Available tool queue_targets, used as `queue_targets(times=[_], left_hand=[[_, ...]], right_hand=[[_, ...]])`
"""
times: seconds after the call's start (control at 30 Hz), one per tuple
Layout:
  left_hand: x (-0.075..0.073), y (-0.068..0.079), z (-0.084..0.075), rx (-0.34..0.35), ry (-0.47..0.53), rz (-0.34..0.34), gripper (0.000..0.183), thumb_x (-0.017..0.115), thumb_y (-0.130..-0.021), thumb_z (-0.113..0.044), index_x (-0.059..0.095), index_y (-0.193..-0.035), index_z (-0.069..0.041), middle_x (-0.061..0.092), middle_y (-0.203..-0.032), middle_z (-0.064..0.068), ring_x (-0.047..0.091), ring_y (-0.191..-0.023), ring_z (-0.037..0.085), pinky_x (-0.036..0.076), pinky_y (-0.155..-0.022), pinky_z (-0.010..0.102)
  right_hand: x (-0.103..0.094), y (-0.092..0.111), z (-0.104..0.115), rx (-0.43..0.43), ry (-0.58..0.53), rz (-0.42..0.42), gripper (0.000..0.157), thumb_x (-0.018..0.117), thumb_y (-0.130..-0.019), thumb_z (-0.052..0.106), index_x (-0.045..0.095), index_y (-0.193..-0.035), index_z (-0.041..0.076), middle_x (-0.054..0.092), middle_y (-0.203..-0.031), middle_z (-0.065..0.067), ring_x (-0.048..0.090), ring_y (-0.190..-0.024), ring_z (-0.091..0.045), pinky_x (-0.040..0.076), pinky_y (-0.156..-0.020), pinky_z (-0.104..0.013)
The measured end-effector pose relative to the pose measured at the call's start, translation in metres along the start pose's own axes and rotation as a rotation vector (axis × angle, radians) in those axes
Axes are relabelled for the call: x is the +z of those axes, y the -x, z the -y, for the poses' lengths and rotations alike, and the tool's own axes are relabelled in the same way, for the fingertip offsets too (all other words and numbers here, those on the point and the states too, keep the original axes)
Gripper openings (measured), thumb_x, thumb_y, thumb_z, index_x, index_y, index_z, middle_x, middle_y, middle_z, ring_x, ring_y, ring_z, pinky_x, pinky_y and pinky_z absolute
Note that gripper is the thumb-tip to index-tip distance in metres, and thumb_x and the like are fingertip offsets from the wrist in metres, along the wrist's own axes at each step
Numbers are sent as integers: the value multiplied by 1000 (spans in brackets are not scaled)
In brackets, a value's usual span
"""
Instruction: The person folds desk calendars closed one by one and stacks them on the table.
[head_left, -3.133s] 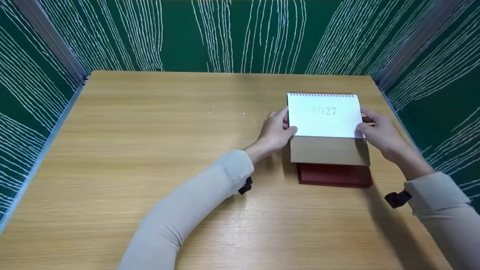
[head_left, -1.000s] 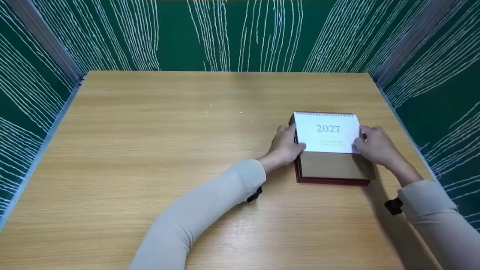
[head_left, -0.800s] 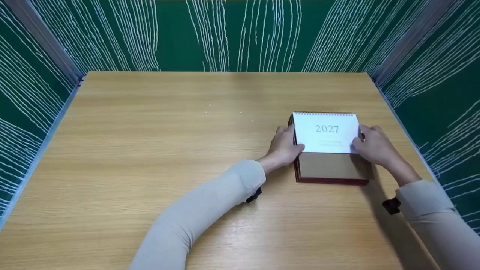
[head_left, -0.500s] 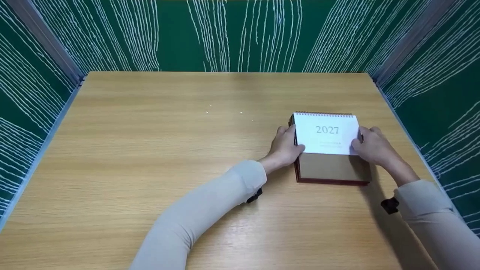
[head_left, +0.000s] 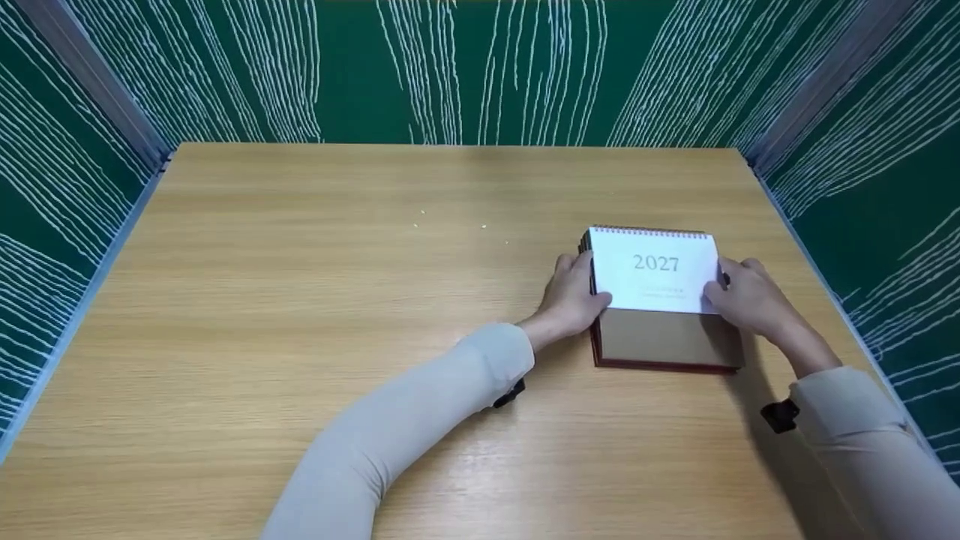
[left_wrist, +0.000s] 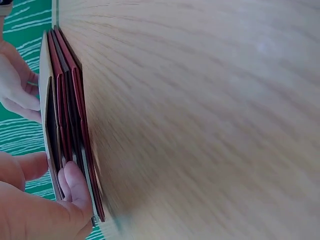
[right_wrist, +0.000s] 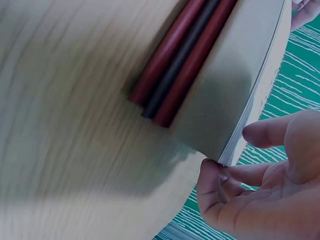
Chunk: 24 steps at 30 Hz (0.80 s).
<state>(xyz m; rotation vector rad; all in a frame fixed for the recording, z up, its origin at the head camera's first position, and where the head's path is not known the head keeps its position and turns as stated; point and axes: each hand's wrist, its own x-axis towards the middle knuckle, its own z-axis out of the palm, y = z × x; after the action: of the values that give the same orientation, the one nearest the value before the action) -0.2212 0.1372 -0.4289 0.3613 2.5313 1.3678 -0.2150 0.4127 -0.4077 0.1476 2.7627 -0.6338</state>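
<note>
A desk calendar [head_left: 655, 277] with a white cover marked 2027, a spiral binding along its far edge and a brown card base lies on a stack of folded red and dark calendars [right_wrist: 175, 60]. My left hand [head_left: 571, 296] grips its left side, thumb on the cover; in the left wrist view its fingers reach in at the side of the stack [left_wrist: 67, 100]. Thumb and fingers of my right hand [head_left: 750, 296] pinch the right edge of the white pages. The right wrist view shows the brown base [right_wrist: 220, 85] resting over the stacked spines.
The wooden table [head_left: 300, 300] extends far to the left of the stack. A few tiny white specks [head_left: 484, 226] lie near its middle. Green walls with white lines [head_left: 360, 75] stand around the back and sides.
Since about three seconds ago the 2027 calendar has come down and toward me, from above the stack onto it. Over the last second only slight shifts show; both hands keep their hold.
</note>
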Motion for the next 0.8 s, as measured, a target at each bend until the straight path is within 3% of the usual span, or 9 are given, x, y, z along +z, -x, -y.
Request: queue_targets(times=[0.1, 0.3, 0.5, 0.67, 0.8], left_hand=[[-3, 0, 1, -4, -13, 10, 71, 67, -105, -19, 34, -166, -8, 46, -153, 11, 54, -136, 21, 42, -117, 26], [-23, 4, 8, -1, 28, 43, 73, 65, -106, -24, 30, -168, -9, 48, -151, 11, 58, -131, 22, 50, -109, 28], [-69, 21, 25, 14, 23, 30, 74, 68, -104, -21, 31, -167, -13, 48, -154, 14, 60, -129, 25, 54, -103, 31], [-116, 38, 48, 18, -11, -25, 73, 68, -102, -17, 33, -167, -13, 50, -151, 14, 62, -114, 22, 56, -97, 33], [-147, 54, 64, -7, -25, -82, 73, 67, -102, -18, 34, -167, -17, 49, -152, 12, 58, -120, 23, 55, -99, 36]], right_hand=[[0, 2, -2, -1, -35, -7, 72, 39, -110, 27, 11, -165, -10, 22, -151, -45, 39, -124, -56, 45, -101, -66], [-3, 7, -4, 11, -100, -37, 80, 39, -112, 39, 4, -165, -10, 17, -156, -46, 37, -129, -58, 43, -108, -70], [-4, 14, -5, -5, -106, -93, 85, 37, -112, 47, 0, -166, -7, 10, -160, -46, 34, -135, -63, 39, -109, -77], [-3, 23, -5, -23, -78, -148, 83, 39, -113, 46, 0, -168, -1, 4, -164, -44, 29, -138, -66, 34, -108, -81], [0, 28, 0, -52, -53, -198, 80, 42, -113, 43, 6, -168, -1, 6, -165, -42, 25, -141, -65, 30, -108, -83]])
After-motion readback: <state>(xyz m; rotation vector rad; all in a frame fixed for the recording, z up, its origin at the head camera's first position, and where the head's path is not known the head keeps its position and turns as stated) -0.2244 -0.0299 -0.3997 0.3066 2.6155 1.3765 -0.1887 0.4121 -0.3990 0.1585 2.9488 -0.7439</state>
